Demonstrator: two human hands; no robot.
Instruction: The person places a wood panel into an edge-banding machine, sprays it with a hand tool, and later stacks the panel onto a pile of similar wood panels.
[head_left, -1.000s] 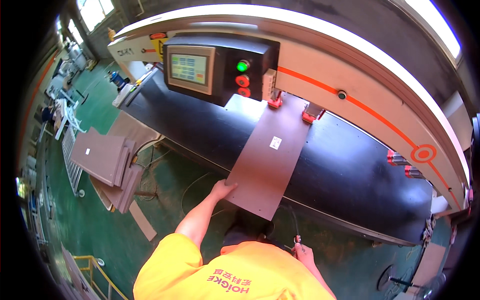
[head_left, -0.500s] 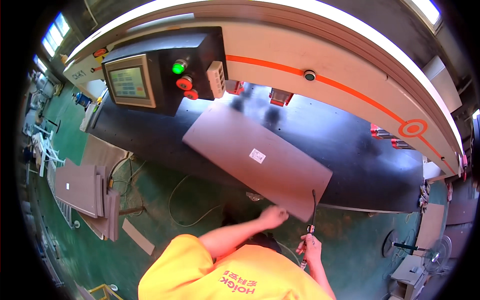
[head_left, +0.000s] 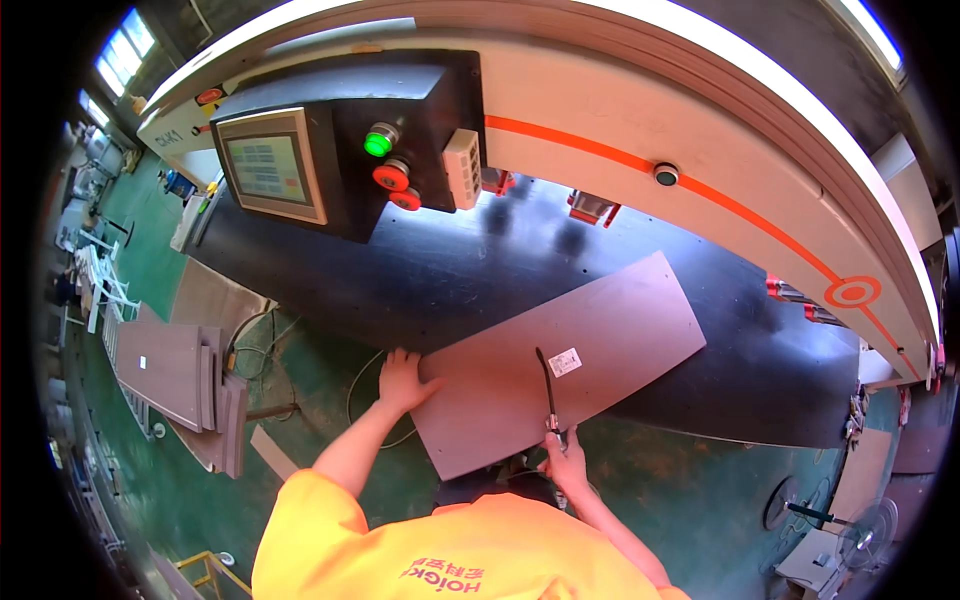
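Observation:
A brown rectangular board (head_left: 500, 400) with a small white label (head_left: 565, 362) lies slanted on the black machine table (head_left: 330, 285), its near left end reaching past the front edge. My left hand (head_left: 403, 382) grips the board's left end, thumb toward its top face. My right hand (head_left: 567, 462) is closed round the handle of an air blow gun (head_left: 551, 400). The gun's long, thin, dark, bent nozzle points away from me over the board, its tip left of the label.
A machine beam (head_left: 600, 100) arches over the table, carrying a control box with a screen (head_left: 265, 165) and buttons. Red-and-metal clamps (head_left: 592, 207) sit beneath it. Stacked brown boards (head_left: 175, 375) stand at left. At right is a fan (head_left: 872, 530).
The board has turned so its right end now points away from me. My left hand has moved left to its end, and the blow gun has shifted left over the board.

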